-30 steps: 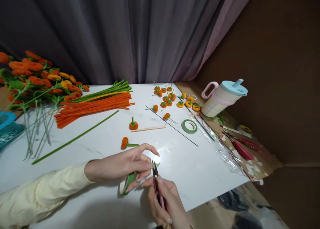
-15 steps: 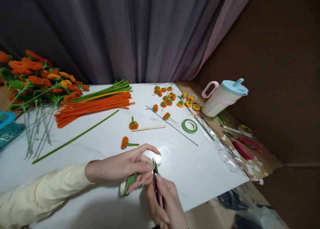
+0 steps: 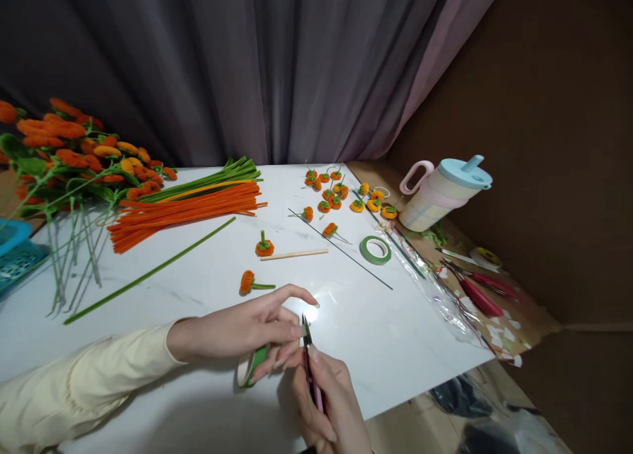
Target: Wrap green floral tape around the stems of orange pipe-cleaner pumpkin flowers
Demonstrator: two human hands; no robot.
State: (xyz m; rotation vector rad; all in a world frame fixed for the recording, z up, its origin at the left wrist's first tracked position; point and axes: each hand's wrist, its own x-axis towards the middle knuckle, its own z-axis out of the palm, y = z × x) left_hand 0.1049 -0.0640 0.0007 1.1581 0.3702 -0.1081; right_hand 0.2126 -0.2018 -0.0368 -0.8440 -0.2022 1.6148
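My left hand [image 3: 262, 328] is closed around a roll of green floral tape [image 3: 258, 365]. Its thumb pinches a short pale green end of the tape [image 3: 303, 331], while the index finger stretches out above. My right hand [image 3: 326, 394] grips small dark thread snips [image 3: 311, 381], their blades close together and touching the tape end beside the left thumb. Part of the tape roll is hidden behind my left fingers. Beyond the left hand lie an orange pipe-cleaner flower [image 3: 246, 282] with a green stem and another such flower [image 3: 264, 246] with its stem upward.
Orange pipe cleaners [image 3: 188, 213] and green ones [image 3: 232, 171] lie at the back left, near finished flowers [image 3: 64, 130]. A wooden stick [image 3: 294, 255], a second tape roll [image 3: 374, 250] and several small flower heads [image 3: 333, 193] lie ahead. A tumbler [image 3: 430, 196] and red-handled pliers [image 3: 479, 295] are right.
The snips' blades have come together at the tape. The bit of tape that stuck out past the blades no longer shows there. Both hands stay nearly in place.
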